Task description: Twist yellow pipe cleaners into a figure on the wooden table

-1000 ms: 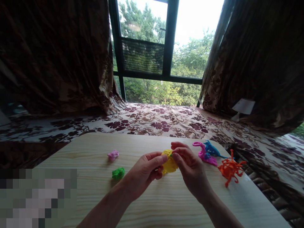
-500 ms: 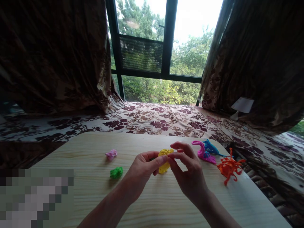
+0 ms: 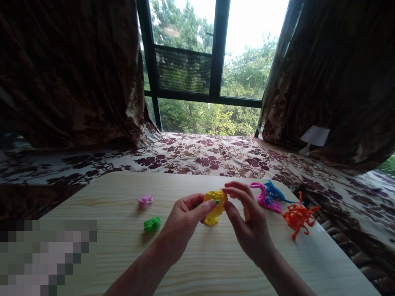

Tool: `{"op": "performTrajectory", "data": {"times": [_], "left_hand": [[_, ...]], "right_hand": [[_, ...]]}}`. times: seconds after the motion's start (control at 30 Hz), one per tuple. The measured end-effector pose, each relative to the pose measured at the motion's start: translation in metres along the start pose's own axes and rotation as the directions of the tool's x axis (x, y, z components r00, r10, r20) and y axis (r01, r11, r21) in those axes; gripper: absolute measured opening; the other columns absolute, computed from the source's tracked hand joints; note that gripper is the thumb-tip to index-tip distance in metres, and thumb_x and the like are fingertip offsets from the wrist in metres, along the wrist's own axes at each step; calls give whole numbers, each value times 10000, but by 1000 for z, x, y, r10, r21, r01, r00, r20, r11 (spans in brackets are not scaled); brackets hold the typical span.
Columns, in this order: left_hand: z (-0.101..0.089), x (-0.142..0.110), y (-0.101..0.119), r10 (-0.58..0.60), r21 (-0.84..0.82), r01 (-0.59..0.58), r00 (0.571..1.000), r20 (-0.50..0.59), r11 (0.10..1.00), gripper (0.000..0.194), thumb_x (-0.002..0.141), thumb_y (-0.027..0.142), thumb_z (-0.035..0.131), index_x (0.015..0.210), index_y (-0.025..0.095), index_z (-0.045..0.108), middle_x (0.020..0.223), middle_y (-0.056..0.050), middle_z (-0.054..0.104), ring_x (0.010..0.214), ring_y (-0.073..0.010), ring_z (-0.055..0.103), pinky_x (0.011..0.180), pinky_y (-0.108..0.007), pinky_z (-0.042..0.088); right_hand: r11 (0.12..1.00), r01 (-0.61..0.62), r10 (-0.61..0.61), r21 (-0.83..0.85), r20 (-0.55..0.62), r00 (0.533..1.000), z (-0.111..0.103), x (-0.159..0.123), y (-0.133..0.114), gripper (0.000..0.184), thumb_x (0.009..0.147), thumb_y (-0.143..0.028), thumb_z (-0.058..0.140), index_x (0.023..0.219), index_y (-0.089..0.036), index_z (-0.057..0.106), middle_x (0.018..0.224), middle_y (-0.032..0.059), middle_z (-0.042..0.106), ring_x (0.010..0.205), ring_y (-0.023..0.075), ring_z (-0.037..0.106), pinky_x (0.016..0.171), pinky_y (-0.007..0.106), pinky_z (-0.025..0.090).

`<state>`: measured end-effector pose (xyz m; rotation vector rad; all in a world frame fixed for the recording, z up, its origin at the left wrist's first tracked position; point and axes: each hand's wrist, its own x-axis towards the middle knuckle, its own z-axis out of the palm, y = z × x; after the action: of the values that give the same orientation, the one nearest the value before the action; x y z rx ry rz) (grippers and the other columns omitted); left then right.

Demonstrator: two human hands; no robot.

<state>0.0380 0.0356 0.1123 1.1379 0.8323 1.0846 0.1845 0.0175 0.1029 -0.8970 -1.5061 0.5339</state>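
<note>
Both my hands hold a yellow fuzzy wire piece [image 3: 215, 205] with a bit of green on it, just above the pale wooden table [image 3: 197, 263]. My left hand [image 3: 182, 226] pinches its left side with thumb and fingers. My right hand [image 3: 248, 224] grips its right side, thumb below and fingertips on top. A small pink twist [image 3: 145, 201] and a small green twist [image 3: 152, 224] lie on the table to the left of my left hand.
To the right of my right hand lie a pink piece [image 3: 264, 198], a blue piece [image 3: 274, 191] and an orange tangle [image 3: 298, 216] near the table's right edge. Behind the table are a floral cover [image 3: 197, 156], dark curtains and a window.
The yellow piece has been turned between my fingers and now shows more of its face. My right hand shifted slightly lower on it. The other pieces have not moved.
</note>
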Motion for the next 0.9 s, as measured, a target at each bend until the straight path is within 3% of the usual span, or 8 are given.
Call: {"op": "performTrajectory", "data": {"times": [0.1, 0.2, 0.47, 0.67, 0.77, 0.9], "left_hand": [[3, -1, 4, 8, 21, -7, 1000, -30, 1000, 176, 730, 274, 603, 827, 136, 652, 729, -31, 593, 636, -101, 430, 563, -224, 347], [3, -3, 4, -2, 6, 2, 999, 49, 1000, 158, 759, 275, 566, 794, 142, 643, 727, -22, 576, 653, -102, 434, 594, -228, 355], [-1, -2, 0, -41, -2, 42, 993, 112, 999, 172, 784, 290, 543, 823, 152, 638, 717, -3, 541, 682, -101, 442, 621, -229, 355], [1, -3, 0, -55, -34, 60, 989, 136, 998, 150, 783, 270, 555, 801, 139, 626, 723, -6, 549, 654, -79, 434, 571, -191, 357], [0, -1, 0, -100, -190, 128, 984, 146, 973, 149, 786, 261, 554, 845, 140, 617, 776, -16, 559, 633, -64, 438, 535, -172, 370], [-4, 3, -1, -150, -456, 193, 980, 129, 869, 212, 799, 266, 535, 967, 152, 595, 823, -11, 541, 578, -37, 429, 551, -175, 424]], "right_hand": [[978, -162, 160, 132, 26, 987, -1, 0, 5, 327, 828, -228, 516, 1150, -268, 476, 1174, 63, 502, 1058, 212, 496, 865, 373, 435], [938, -256, 239, 232, 98, 966, 0, 1, 7, 349, 819, -253, 538, 1161, -261, 470, 1067, 45, 564, 987, 191, 540, 849, 343, 444], [836, -339, 291, 432, 175, 941, 1, 3, -2, 266, 814, -223, 557, 1078, -228, 525, 969, 20, 609, 909, 148, 567, 723, 221, 461], [814, -344, 302, 469, 165, 939, 2, 2, 3, 265, 800, -219, 589, 1058, -234, 533, 893, 0, 614, 820, 117, 567, 692, 200, 455], [838, -348, 324, 421, 129, 937, -1, 5, 5, 276, 832, -262, 545, 1106, -243, 515, 952, 10, 597, 858, 121, 557, 721, 211, 455], [887, -297, 296, 353, 57, 953, -4, 7, 7, 279, 842, -270, 526, 1118, -234, 508, 968, 19, 586, 881, 131, 552, 774, 243, 449]]}}
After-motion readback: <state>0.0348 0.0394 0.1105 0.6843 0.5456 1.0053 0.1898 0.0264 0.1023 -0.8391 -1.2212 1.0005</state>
